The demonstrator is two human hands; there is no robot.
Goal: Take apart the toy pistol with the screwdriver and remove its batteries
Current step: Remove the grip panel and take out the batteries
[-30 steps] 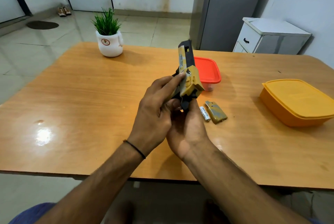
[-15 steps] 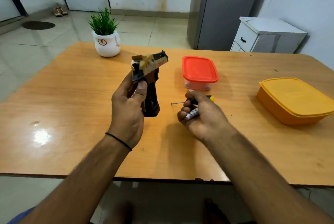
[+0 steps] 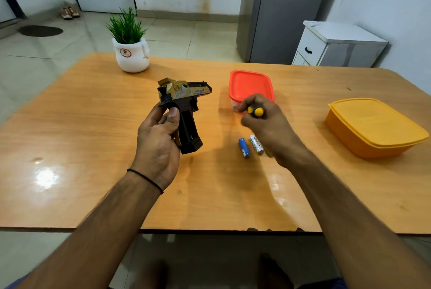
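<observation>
The toy pistol (image 3: 186,102) is held up over the wooden table (image 3: 93,125), muzzle to the right and the black grip hanging down towards the near edge. The left hand (image 3: 156,146) is wrapped round the back of the grip, thumb pressed against the frame below the gold slide. Just right of it, two AA batteries lie side by side on the table, a blue battery (image 3: 244,148) and a white battery (image 3: 256,144). So the battery step looks done, or nearly so; whether any cell remains inside cannot be told. The right hand (image 3: 268,125), above the batteries, is closed round the screwdriver (image 3: 255,111), yellow butt end facing the camera and shaft hidden. Further dismantling would call for bringing the tip to a screw on the pistol while the left hand steadies it. Beyond stand a red-lidded container (image 3: 250,85) and a yellow container (image 3: 373,125).
</observation>
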